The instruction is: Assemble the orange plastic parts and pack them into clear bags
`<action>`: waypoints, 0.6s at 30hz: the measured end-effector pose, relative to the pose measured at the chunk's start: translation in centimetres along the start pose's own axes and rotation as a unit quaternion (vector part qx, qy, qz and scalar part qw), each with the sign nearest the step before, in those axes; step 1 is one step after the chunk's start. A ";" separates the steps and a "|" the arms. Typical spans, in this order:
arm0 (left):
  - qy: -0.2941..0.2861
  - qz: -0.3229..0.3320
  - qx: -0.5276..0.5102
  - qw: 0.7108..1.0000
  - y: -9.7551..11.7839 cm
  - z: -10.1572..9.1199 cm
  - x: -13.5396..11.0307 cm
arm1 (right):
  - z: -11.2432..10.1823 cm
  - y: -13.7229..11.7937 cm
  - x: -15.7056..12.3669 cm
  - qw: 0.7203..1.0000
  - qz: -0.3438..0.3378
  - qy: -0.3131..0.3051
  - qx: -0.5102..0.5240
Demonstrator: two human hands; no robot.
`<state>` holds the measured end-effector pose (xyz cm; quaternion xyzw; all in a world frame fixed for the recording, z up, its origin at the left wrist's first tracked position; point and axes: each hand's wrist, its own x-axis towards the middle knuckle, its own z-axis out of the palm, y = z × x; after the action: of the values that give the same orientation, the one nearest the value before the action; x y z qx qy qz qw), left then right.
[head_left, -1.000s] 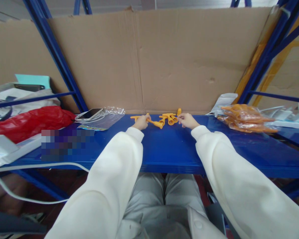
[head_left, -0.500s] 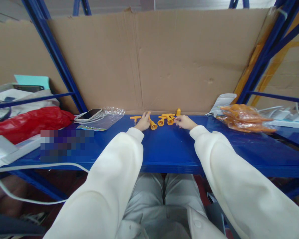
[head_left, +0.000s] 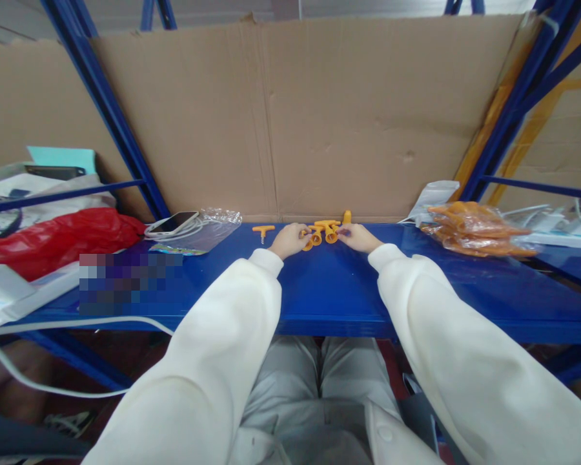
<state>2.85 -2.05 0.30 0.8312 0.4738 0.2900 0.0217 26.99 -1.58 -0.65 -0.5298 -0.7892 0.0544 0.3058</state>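
Observation:
Several small orange plastic parts (head_left: 325, 230) lie in a cluster at the back of the blue shelf (head_left: 329, 290), against the cardboard. My left hand (head_left: 289, 239) is curled at the cluster's left edge, fingers closed on one orange part. My right hand (head_left: 357, 237) pinches a part at the cluster's right side. One orange T-shaped part (head_left: 263, 230) lies alone to the left of my left hand. Both arms wear white sleeves.
A phone (head_left: 173, 221) with a white cable rests on a clear plastic bag (head_left: 204, 231) at left, beside a red bag (head_left: 53, 237). A clear bag of orange parts (head_left: 474, 230) sits at right. Cardboard sheet (head_left: 319, 123) backs the shelf; blue uprights (head_left: 111, 116) flank it.
My left hand has moved right from the T-shaped part to the orange cluster, taking an orange part along. My right hand has stayed at the cluster's right side.

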 end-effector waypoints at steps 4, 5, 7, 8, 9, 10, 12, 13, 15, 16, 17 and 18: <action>-0.055 -0.016 -0.006 0.998 0.7 -0.5 -0.2 | 0.7 1.0 0.3 0.997 -0.067 0.033 -0.032; -0.059 -0.017 -0.010 0.998 0.8 -0.6 -0.2 | 0.9 1.1 0.4 0.996 -0.076 0.031 -0.039; -0.058 -0.023 -0.013 0.998 0.8 -0.7 -0.3 | 1.3 1.1 0.3 0.996 -0.080 0.007 -0.048; -0.055 -0.030 -0.010 0.998 0.7 -0.7 -0.3 | 1.4 1.0 0.2 0.996 -0.076 -0.010 -0.049; -0.054 -0.037 -0.006 0.998 0.7 -0.8 -0.3 | 1.5 0.7 0.1 0.996 -0.069 -0.027 -0.049; -0.053 -0.045 -0.001 0.998 0.6 -0.9 -0.3 | 1.4 0.5 0.0 0.996 -0.062 -0.039 -0.050; -0.051 -0.057 0.010 0.997 0.4 -1.0 -0.4 | 1.3 -0.1 -0.2 0.996 -0.041 -0.052 -0.053; -0.048 -0.061 0.016 0.997 0.2 -1.1 -0.4 | 1.2 -0.4 -0.3 0.996 -0.028 -0.056 -0.057; -0.039 -0.067 0.029 0.997 0.0 -1.0 -0.4 | 1.1 -0.6 -0.5 0.996 -0.003 -0.059 -0.068; -0.036 -0.071 0.035 0.996 0.0 -0.9 -0.4 | 1.1 -0.5 -0.5 0.996 0.001 -0.058 -0.074; -0.035 -0.078 0.038 0.996 -0.1 -0.7 -0.4 | 1.2 -0.2 -0.4 0.996 -0.007 -0.053 -0.077; -0.036 -0.087 0.039 0.995 -0.2 -0.6 -0.3 | 1.4 0.1 -0.3 0.995 -0.024 -0.047 -0.079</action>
<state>2.31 -2.35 0.56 0.7969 0.5543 0.2382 0.0312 26.47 -1.50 -1.95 -0.5297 -0.8172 0.0095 0.2270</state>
